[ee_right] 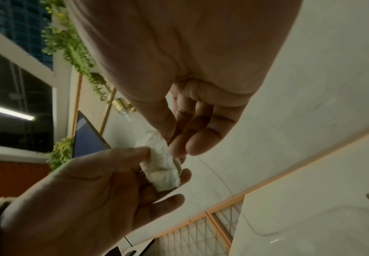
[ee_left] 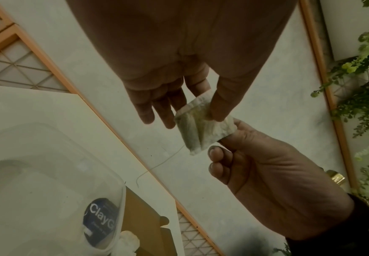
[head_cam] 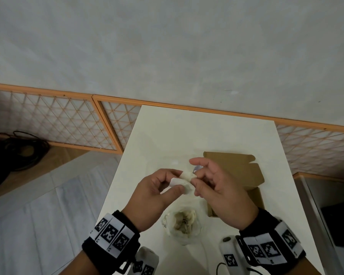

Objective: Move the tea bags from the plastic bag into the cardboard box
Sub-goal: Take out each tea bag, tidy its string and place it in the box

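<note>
Head view: both hands raised over a white table (head_cam: 167, 132), centre of frame. Left hand (head_cam: 155, 197) and right hand (head_cam: 218, 187) meet on one tea bag (head_cam: 184, 181), held in the air between them, clear of the table.

Tea bag: white, crumpled filter paper, roughly square, folded and creased. Left wrist view shows it best (ee_left: 203, 126): greenish-grey staining through the paper, sealed edge along the top, one corner hanging down. A thin string (ee_left: 157, 166) trails from it, loose and curving toward lower left of that frame. Right wrist view shows the same bag (ee_right: 161, 161) rolled into a lumpy pale wad.

Fingers: left thumb and forefinger pinch the bag's left end; the other left fingers (ee_left: 146, 107) extend loosely. Right thumb and forefinger pinch the opposite end; remaining right fingers (ee_left: 217, 166) curl toward the palm.

Plastic bag (head_cam: 184, 225): clear, lower centre of head view, on the table below the hands, mouth open upward, a clump of pale brownish tea bags inside.

Cardboard box (head_cam: 244, 175): brown, right of centre, partly behind the right hand, flaps open; interior mostly hidden.

Left wrist view, lower left: a clear plastic container (ee_left: 47, 173) with a dark round label (ee_left: 100, 223) reading "ClayG…".
</note>
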`<action>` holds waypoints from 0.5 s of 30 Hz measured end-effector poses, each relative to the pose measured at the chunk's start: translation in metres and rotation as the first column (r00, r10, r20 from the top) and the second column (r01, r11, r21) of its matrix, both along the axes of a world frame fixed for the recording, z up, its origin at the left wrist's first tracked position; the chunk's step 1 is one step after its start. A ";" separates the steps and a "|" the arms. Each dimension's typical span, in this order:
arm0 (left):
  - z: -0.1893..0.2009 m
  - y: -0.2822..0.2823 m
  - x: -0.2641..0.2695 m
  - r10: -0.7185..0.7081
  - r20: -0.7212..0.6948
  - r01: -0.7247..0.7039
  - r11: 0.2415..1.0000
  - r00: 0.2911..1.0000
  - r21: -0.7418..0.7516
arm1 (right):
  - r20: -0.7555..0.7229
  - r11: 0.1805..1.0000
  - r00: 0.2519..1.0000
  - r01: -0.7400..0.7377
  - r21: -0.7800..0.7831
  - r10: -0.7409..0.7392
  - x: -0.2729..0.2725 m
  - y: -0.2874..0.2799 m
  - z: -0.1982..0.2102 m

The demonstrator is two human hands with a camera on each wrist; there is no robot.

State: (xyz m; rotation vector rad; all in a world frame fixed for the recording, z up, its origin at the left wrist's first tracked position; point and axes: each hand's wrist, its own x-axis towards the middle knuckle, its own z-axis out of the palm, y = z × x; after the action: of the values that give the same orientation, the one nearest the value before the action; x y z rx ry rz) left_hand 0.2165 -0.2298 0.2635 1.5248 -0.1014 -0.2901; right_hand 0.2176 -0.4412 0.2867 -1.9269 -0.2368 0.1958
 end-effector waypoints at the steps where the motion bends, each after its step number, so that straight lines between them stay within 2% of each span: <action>1: 0.001 0.000 0.000 0.011 0.003 -0.011 1.000 1.000 -0.006 | 0.024 0.999 0.999 -0.021 -0.039 0.022 -0.002 0.001 0.001; 4: 0.002 0.000 -0.001 0.034 0.017 -0.034 0.999 0.999 0.004 | 0.077 0.994 0.995 -0.060 -0.096 0.067 -0.006 0.006 0.000; 7: 0.002 0.000 -0.003 0.055 0.022 -0.056 0.997 0.998 0.049 | 0.096 0.996 0.994 -0.044 -0.083 0.052 -0.008 0.011 -0.002; 12: -0.001 0.002 -0.004 0.104 0.003 -0.104 0.993 0.995 0.060 | 0.039 0.997 0.999 -0.010 -0.075 0.013 -0.008 0.012 -0.007; 15: -0.006 0.009 -0.004 0.115 -0.012 -0.114 0.990 0.993 0.085 | -0.002 0.987 1.000 0.013 -0.159 -0.014 -0.007 0.004 -0.025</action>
State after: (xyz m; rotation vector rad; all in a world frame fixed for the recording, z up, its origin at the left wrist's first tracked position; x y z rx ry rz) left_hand 0.2122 -0.2210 0.2571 1.6048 0.0118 -0.2176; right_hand 0.2111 -0.4375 0.2622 -2.0857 -0.2118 0.2137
